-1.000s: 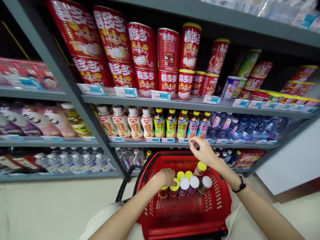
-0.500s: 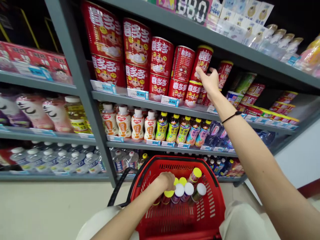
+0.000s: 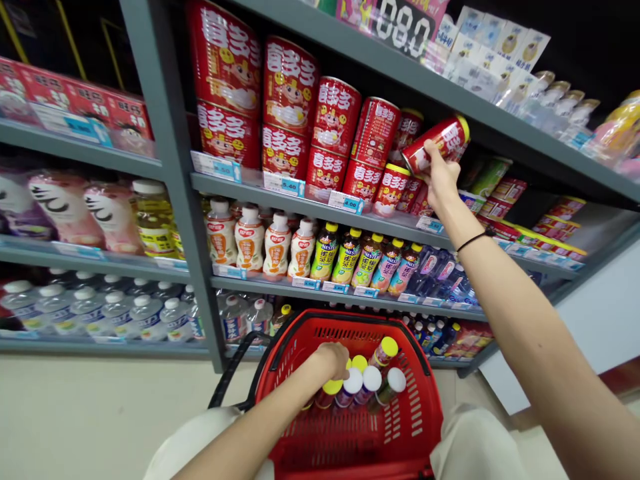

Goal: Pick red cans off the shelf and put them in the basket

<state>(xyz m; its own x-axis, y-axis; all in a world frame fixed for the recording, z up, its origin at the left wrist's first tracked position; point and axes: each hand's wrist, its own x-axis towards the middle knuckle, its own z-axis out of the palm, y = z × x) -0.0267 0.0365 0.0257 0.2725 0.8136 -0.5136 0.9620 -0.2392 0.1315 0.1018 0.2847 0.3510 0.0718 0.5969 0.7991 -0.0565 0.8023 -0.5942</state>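
The right hand (image 3: 441,179), upper right of centre, gripped a tilted red can (image 3: 437,143) lifted off the shelf (image 3: 280,195). The left hand (image 3: 333,360) lay curled on bottles (image 3: 371,379) in the basket (image 3: 426,410), its grip unclear. Withdrawing the can likely needed clearance from neighbouring cans (image 3: 375,133).

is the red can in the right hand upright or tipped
Tipped: the red can lies almost sideways in the right hand, its yellow end pointing up and right.

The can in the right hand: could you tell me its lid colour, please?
Yellow lid on the red cylindrical can, head view.
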